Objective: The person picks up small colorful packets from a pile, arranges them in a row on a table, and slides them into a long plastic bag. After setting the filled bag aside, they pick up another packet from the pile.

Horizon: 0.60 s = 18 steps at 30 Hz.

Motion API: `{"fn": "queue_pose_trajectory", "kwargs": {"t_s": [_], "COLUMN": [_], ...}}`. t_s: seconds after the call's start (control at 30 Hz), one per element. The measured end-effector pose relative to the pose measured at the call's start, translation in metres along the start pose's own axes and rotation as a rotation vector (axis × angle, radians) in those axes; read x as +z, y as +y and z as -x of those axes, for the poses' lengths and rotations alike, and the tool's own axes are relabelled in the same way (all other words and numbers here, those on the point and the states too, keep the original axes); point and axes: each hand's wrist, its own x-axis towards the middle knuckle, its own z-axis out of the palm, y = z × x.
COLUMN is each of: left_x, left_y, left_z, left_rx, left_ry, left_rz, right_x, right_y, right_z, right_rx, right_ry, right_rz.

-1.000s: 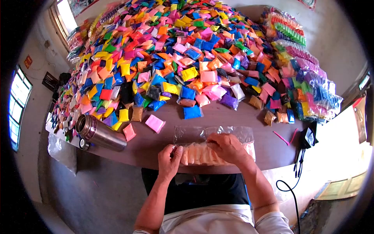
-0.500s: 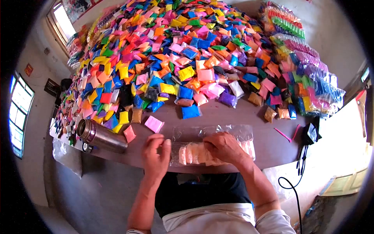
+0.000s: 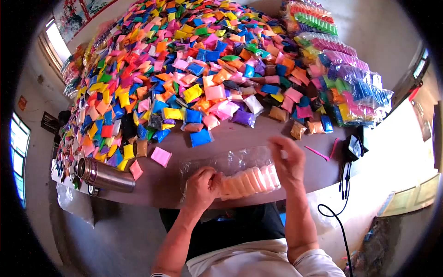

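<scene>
A clear plastic bag [image 3: 251, 156] lies flat near the front edge of the table, holding a row of pale peach and pink packets [image 3: 249, 181] packed side by side. My left hand [image 3: 201, 187] presses down on the bag's left end, its fingers curled around the plastic there and covering that end of the row. By the bag's upper right corner, my right hand [image 3: 290, 161] is raised with fingers bent and apart from the thumb; nothing shows in it.
Behind the bag rises a big heap of colourful small packets [image 3: 184, 69]. Filled clear bags [image 3: 360, 87] are stacked at right. A steel flask [image 3: 108, 176] lies at left, near a loose pink packet [image 3: 161, 157]. Pink strips [image 3: 318, 153] and a black cabled device [image 3: 354, 147] sit at right.
My left hand has come down onto the bag's left end. My right hand has lifted off the packets and moved to the bag's right side. The view has shifted right.
</scene>
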Motion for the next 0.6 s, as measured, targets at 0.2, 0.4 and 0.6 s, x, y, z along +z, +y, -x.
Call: {"fn": "queue_pose_trajectory", "kwargs": {"t_s": [0.2, 0.4, 0.6], "left_x": [0.003, 0.001, 0.001], "left_y": [0.007, 0.007, 0.008], "left_z": [-0.004, -0.005, -0.006], "left_rx": [0.0, 0.009, -0.075], "left_ry": [-0.002, -0.001, -0.029], "left_rz": [-0.073, -0.064, -0.115], "right_x": [-0.027, -0.009, -0.01], "right_y": [-0.008, 0.01, 0.014], "right_z": [0.038, 0.052, 0.045], "right_rx": [-0.243, -0.347, -0.32], "right_ry": [-0.273, -0.322, -0.394], "right_rz": [0.389, 0.54, 0.558]}}
